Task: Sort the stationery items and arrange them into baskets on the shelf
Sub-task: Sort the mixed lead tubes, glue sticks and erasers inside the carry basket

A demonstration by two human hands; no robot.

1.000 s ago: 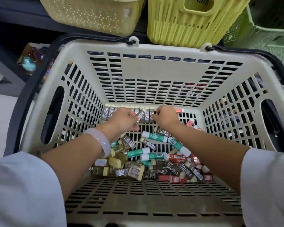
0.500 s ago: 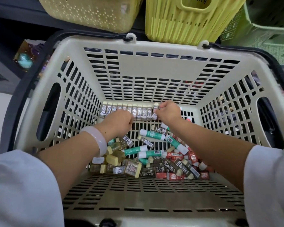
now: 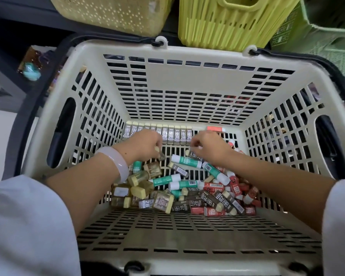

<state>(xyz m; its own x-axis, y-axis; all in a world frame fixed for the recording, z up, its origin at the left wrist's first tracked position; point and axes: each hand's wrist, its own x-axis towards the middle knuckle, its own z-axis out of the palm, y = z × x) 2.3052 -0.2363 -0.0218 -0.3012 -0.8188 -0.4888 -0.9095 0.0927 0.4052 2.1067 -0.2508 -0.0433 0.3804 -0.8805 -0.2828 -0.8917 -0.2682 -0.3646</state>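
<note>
Hands in cream basket (image 3: pixel 187 92) | left hand (image 3: pixel 142 145) pinches a 2B eraser (image 3: pixel 160 154) | right hand (image 3: pixel 209 147) pinches another eraser (image 3: pixel 193 155) | eraser row (image 3: pixel 159 134) along far wall, pile (image 3: pixel 187 190) mid-floor

Beige basket (image 3: pixel 187 92) under loose erasers (image 3: pixel 187 196)

Both forearms extended forward and down, converging, white sleeves pushed back to the elbows. Left hand (image 3: pixel 145 143): knuckles up, fingers curled, pinching a small piece at the fingertips; pale bangle on the wrist. Right hand (image 3: pixel 208 145): knuckles up, fingers curled, pinching a small piece likewise.
</note>
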